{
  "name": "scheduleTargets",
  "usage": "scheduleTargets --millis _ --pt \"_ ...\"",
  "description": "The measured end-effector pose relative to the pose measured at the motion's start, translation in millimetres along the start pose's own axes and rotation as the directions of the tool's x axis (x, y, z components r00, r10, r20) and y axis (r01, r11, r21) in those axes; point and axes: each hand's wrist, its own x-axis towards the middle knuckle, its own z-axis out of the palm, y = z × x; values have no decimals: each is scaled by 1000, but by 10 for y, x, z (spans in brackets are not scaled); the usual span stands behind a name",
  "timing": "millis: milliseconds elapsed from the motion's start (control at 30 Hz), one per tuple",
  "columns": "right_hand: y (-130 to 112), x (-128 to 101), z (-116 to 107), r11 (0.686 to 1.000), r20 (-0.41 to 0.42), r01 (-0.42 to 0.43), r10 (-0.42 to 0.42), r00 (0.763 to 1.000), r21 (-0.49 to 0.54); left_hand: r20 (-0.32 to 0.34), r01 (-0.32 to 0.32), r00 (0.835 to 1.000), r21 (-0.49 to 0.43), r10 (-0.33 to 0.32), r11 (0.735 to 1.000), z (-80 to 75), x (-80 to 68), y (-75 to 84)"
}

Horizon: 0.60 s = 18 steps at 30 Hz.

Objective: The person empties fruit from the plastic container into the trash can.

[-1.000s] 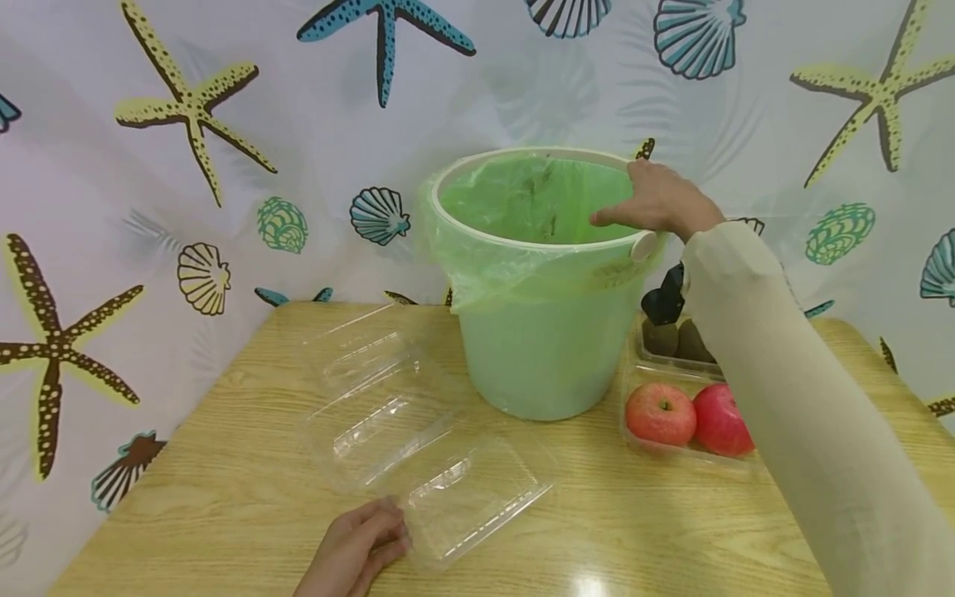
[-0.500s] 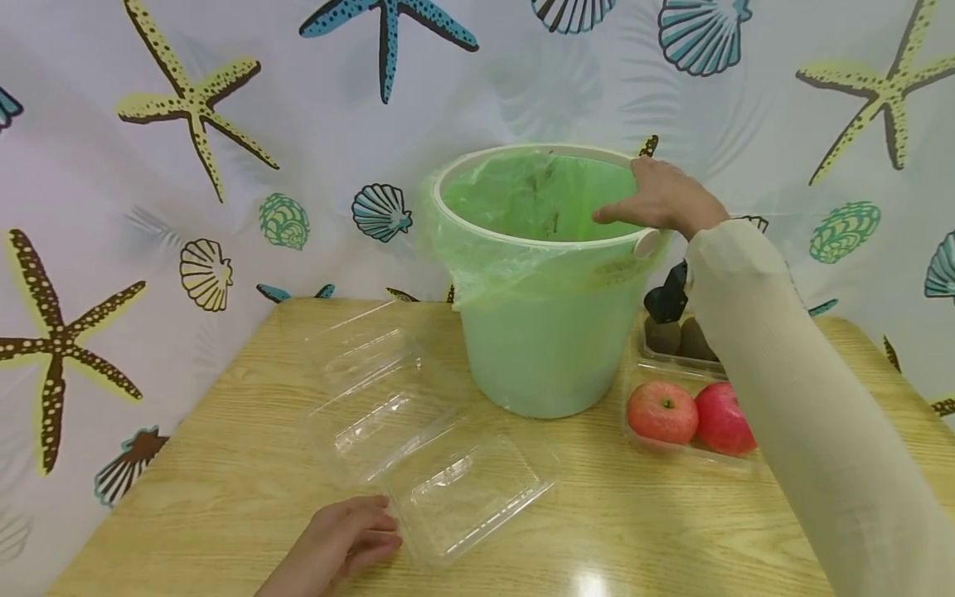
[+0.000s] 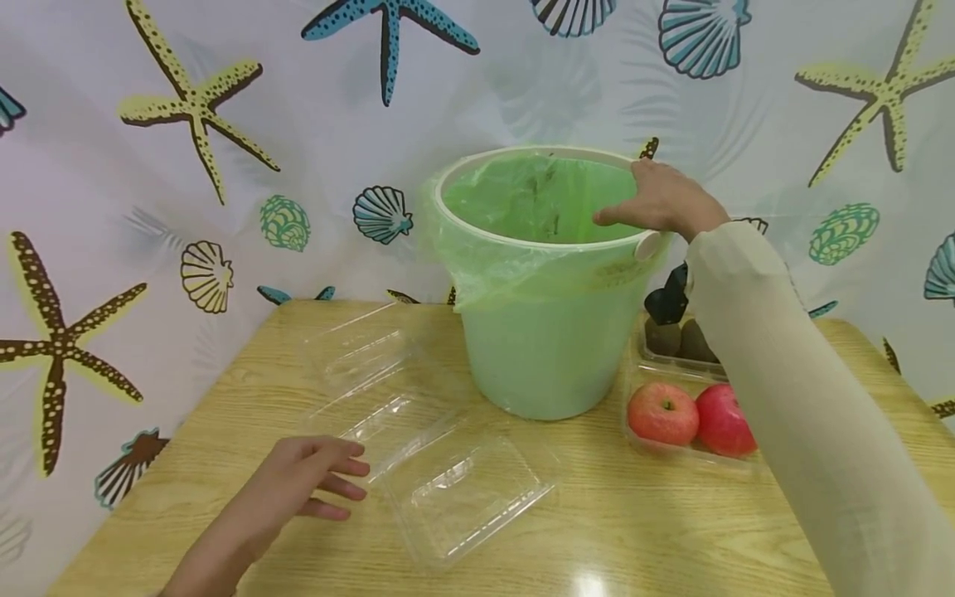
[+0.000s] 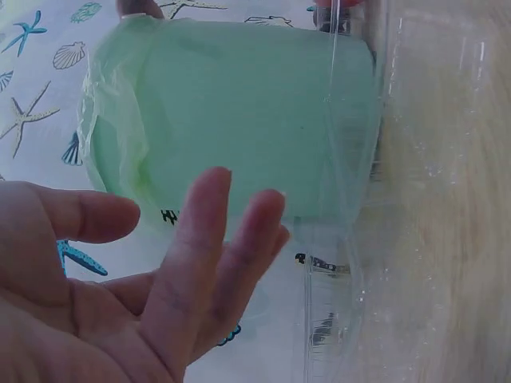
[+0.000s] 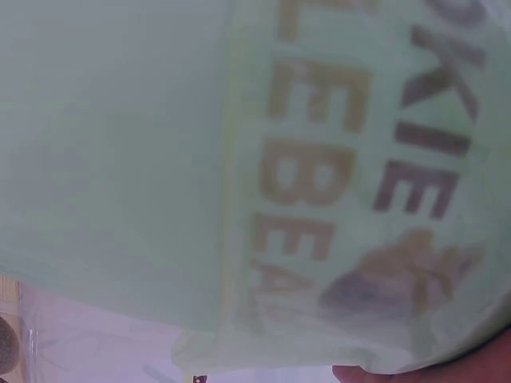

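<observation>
- The left hand (image 3: 298,481) hovered over the near left of the pale wooden desk (image 3: 671,531), fingers straight and spread, its grip released and holding nothing.
- A second earlier that hand had rested with curled fingers on the near corner of the clear plastic clamshell box (image 3: 418,431); by this moment it had let go and drawn back to the left, so the box lay free on the desk.
- The clamshell box lay opened flat, just right of the left hand's fingertips (image 3: 358,471), stretching from near centre away toward the far left; it looked to hold nothing.
- In the left wrist view the open palm (image 4: 120,303) faced the bucket, with the clear plastic edge (image 4: 335,159) standing between them.
- The right hand (image 3: 664,203) rested on the far right rim of the light green plastic bucket (image 3: 548,348), fingers bent over the edge and pressing the thin green bin liner (image 3: 537,199) against the rim; its place matched the earlier views.
- The right wrist view showed only the bucket wall close up with blurred lettering (image 5: 351,128).
- Right of the bucket, a clear tray (image 3: 634,444) held two red apples (image 3: 694,419); behind it another tray held brown kiwi-like fruit (image 3: 675,338).
- A starfish and shell patterned curtain (image 3: 186,166) hung behind.
</observation>
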Motion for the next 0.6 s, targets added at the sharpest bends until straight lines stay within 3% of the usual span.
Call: scheduleTargets --millis 133,367,600 --pt "14 1 -7 1000 -3 -1 1 1000 8 8 -98 995 -15 99 995 -103 157 111" --pt "20 -7 -4 1000 1 -8 8 1000 4 -56 -212 976 8 212 977 -145 406 449" --pt "27 -2 -5 1000 4 -9 9 1000 4 -111 -266 955 83 274 960 -113 621 842"
